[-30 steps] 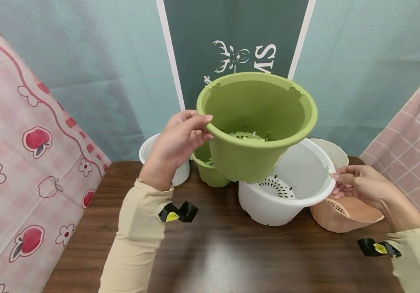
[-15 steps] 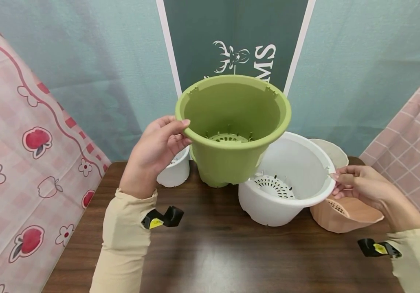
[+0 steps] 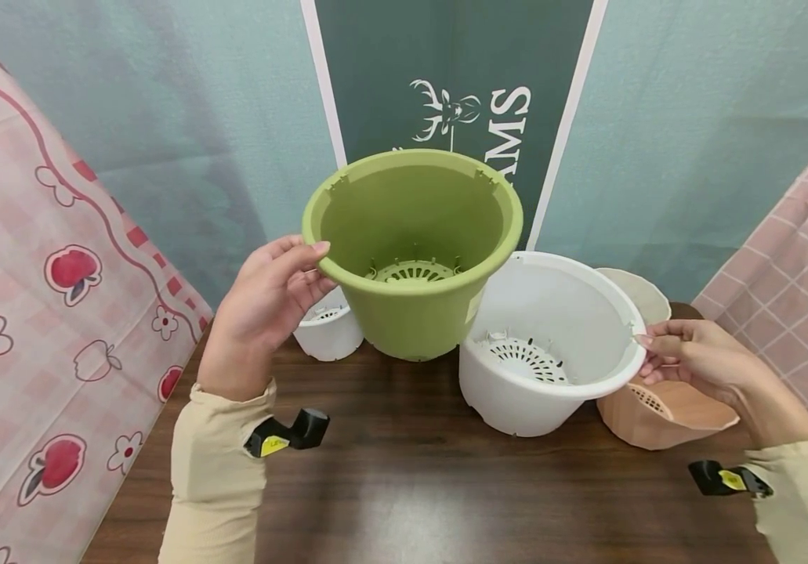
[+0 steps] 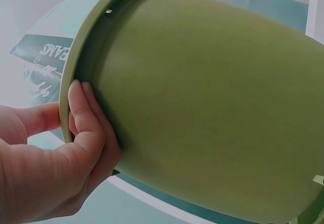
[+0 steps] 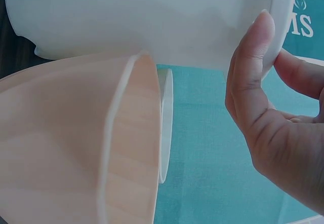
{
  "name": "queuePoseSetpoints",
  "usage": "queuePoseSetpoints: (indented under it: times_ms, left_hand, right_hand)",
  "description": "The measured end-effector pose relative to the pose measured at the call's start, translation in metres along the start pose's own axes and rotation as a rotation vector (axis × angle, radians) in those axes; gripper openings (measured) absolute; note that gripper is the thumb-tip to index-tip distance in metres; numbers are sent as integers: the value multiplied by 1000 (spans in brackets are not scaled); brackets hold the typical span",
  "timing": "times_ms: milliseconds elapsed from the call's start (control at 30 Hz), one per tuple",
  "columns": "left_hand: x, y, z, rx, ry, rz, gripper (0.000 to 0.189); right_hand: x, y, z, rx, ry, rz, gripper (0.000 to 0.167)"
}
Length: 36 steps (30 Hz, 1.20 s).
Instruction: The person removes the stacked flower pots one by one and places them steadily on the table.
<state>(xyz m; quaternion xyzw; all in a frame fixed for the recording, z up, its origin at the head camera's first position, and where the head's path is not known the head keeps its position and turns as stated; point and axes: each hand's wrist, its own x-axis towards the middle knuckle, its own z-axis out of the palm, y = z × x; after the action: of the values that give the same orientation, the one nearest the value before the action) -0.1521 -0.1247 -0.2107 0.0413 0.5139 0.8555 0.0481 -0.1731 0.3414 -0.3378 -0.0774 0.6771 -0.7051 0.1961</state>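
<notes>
My left hand (image 3: 255,298) pinches the left rim of a large green flower pot (image 3: 414,317), thumb over the lip and fingers beneath it. The pot leans toward me, showing its slotted base inside. In the left wrist view the curled fingers (image 4: 88,117) lie against its outer wall under the rim. My right hand (image 3: 710,364) grips the right rim of a large white flower pot (image 3: 516,403) standing tilted on the table. The right wrist view shows thumb and fingers on either side of that rim. The smaller green pot is hidden behind the large green one.
Behind my left hand stands a small white pot (image 3: 331,337). A peach pot (image 3: 646,423) with a slanted opening lies under my right hand, and a cream pot (image 3: 632,294) is behind it. Blue curtain (image 3: 664,157) hangs at the back of the brown table (image 3: 404,486).
My left hand has carried the large green pot leftward and slightly lower, away from over the white pot and in front of the smaller green one. My right hand and the white pot stay put.
</notes>
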Motion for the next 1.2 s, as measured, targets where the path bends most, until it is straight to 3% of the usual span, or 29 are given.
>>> queuePoseSetpoints:
  times_ms: [667, 1200]
  left_hand:
    - [-23, -2, -31, -44, -36, 88, 2]
    - [-36, -20, -57, -32, -52, 80, 7]
  right_hand:
    - [0, 1, 1, 3, 3, -5, 16]
    - [-1, 2, 0, 11, -9, -7, 19]
